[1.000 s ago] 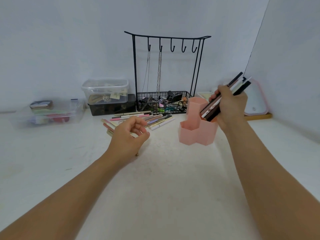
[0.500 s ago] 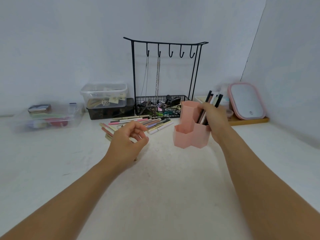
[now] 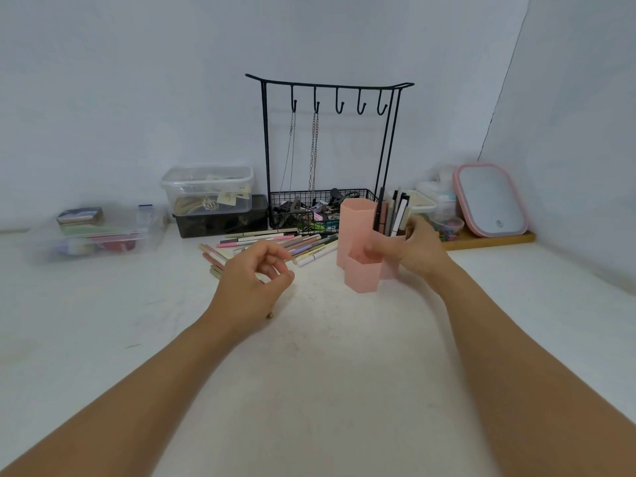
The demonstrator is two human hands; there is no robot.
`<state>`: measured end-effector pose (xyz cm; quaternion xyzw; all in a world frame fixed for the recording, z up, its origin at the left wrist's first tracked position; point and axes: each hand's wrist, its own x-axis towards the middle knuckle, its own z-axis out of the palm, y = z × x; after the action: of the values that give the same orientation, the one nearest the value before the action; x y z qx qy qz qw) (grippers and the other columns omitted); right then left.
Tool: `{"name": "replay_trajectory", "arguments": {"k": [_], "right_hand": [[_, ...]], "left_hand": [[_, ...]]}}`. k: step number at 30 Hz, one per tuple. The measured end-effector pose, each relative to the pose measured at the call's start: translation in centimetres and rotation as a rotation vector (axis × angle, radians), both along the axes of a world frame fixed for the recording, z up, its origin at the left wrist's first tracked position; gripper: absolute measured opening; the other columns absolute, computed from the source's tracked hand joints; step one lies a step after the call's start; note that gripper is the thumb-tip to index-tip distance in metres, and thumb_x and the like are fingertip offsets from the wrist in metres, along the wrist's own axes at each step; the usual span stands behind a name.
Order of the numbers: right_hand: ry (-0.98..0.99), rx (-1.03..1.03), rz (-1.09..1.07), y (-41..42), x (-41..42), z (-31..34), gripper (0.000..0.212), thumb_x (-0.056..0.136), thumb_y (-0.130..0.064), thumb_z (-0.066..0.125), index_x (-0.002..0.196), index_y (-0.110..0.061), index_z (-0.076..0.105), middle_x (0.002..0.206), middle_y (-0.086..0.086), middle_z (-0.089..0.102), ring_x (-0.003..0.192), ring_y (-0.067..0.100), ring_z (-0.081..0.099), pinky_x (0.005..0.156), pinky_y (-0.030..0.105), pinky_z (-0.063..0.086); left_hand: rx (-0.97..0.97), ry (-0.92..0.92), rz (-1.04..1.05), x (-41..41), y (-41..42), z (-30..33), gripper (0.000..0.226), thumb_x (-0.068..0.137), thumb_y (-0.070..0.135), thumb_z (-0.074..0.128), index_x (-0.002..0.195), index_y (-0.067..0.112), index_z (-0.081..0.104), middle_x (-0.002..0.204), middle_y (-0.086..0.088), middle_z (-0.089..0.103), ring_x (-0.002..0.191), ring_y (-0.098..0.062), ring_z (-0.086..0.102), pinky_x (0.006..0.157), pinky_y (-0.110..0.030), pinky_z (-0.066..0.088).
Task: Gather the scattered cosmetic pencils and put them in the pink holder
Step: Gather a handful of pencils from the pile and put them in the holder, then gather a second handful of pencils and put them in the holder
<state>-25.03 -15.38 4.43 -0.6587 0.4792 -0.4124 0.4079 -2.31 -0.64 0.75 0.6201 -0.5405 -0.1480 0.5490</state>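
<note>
The pink holder (image 3: 358, 246) has three hexagonal cells and stands mid-table. Several dark and white pencils (image 3: 392, 215) stand upright in its right cell. My right hand (image 3: 420, 247) is curled round that right cell, thumb across its front wall, fingers just below the pencil tops. Left of the holder, several scattered pencils (image 3: 275, 241) lie in a loose fan on the white table. My left hand (image 3: 253, 280) hovers over their near ends with fingers loosely curled, holding nothing. A small gold pencil end (image 3: 270, 316) shows below it.
A black jewellery stand (image 3: 327, 87) with hanging chains and a wire basket stands behind the pencils. Clear boxes (image 3: 206, 187) and a clear tray (image 3: 96, 237) sit at the back left. A pink mirror (image 3: 488, 201) leans on a wooden tray (image 3: 492, 239) at the right wall.
My right hand brought a bundle of pencils down into the holder's right cell and let them go; it now sits lower against the holder. My left hand has barely moved.
</note>
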Motion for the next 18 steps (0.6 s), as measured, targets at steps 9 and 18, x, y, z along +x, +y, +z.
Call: {"name": "replay_trajectory", "arguments": {"k": [9,18], "right_hand": [[-0.259,0.076,-0.084,-2.7,-0.2,-1.7,0.053,0.081,0.002,0.078,0.13,0.001,0.057,0.126,0.009,0.067,0.097,0.016,0.067,0.062,0.018,0.054],[-0.19,-0.411,-0.467,-0.1,2.8,-1.1,0.06,0.084,-0.011,0.062,0.141,-0.016,0.042,0.136,-0.004,0.049,0.122,0.016,0.05,0.096,0.03,0.045]], "left_hand": [[-0.009,0.025,0.003,0.4,-0.4,-0.3,0.021,0.088,0.008,0.074,0.097,0.026,0.069,0.084,0.006,0.069,0.072,-0.005,0.059,0.067,-0.02,0.047],[-0.014,0.094,0.035,1.3,-0.8,-0.5,0.019,0.086,0.008,0.074,0.096,0.025,0.07,0.083,0.005,0.069,0.073,-0.007,0.058,0.066,-0.039,0.057]]}}
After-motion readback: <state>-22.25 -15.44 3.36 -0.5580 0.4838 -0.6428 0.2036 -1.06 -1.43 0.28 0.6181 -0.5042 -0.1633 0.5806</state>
